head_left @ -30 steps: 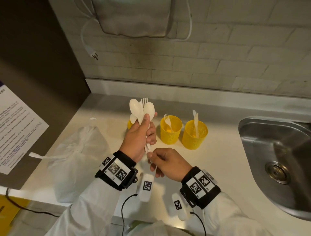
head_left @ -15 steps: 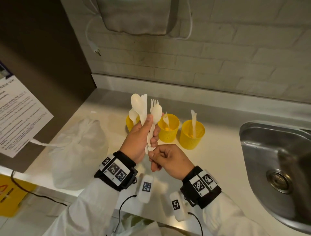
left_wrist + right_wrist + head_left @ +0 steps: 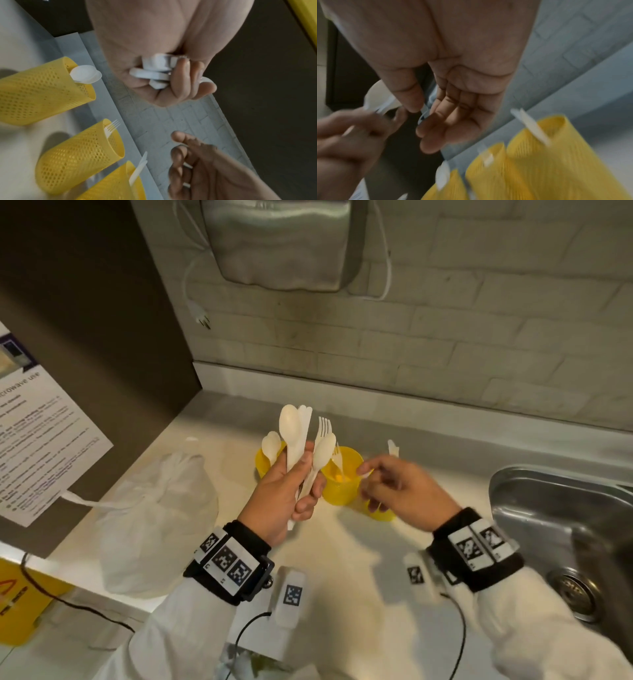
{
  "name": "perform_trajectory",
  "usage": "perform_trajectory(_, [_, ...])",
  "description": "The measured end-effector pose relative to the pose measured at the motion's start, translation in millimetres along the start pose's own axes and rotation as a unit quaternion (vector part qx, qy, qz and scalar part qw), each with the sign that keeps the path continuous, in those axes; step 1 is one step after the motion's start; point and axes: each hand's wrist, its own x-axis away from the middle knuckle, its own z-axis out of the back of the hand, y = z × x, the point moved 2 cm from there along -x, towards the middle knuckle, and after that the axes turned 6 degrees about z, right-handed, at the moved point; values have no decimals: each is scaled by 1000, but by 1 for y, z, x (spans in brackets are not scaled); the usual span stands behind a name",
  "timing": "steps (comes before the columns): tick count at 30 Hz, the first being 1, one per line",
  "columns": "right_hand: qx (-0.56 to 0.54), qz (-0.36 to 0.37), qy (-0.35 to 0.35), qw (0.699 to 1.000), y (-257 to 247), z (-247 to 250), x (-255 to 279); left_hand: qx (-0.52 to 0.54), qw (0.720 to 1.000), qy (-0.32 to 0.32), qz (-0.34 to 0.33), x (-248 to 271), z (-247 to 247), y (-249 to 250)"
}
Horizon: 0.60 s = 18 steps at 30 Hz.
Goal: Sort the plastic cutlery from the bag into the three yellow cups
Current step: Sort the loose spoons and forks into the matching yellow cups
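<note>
A mixed bunch of cutlery (image 3: 301, 446) is being held upright in the left hand (image 3: 284, 494) above the cups (image 3: 342, 477). One thin piece (image 3: 423, 112), type unclear, is being pinched in the right hand (image 3: 400, 491); it's probably being risked in the wrong cup, or the fanned bunch slipping onto the desk (image 3: 342, 542).

Head cam looked down & fwd over the counter (image 3: 342, 542). Both wrist cams sat close under the palms, facing along the fingers toward the wall; all 3 shared the yellow cups (image 3: 342, 484) (image 3: 82, 155) (image 3: 496, 175).
</note>
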Motion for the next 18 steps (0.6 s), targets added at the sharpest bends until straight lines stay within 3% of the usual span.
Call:
perform_trajectory(3, [43,29,36,998,-25,42,-17,-37,999,-5,-16,-4,-8,0])
perform_trajectory(6, [14,53,53,997,-44,59,-26,-92,995,-1,-42,-9,-17,-1])
perform_trajectory(11, [-18,60,34,997,-40,27,-29,-116,992,-14,-37,-14,-23,-7])
perform_trajectory(18, [-134,31,103,985,-20,-1,-30,-167,985,-17,-41,-23,-17,-16])
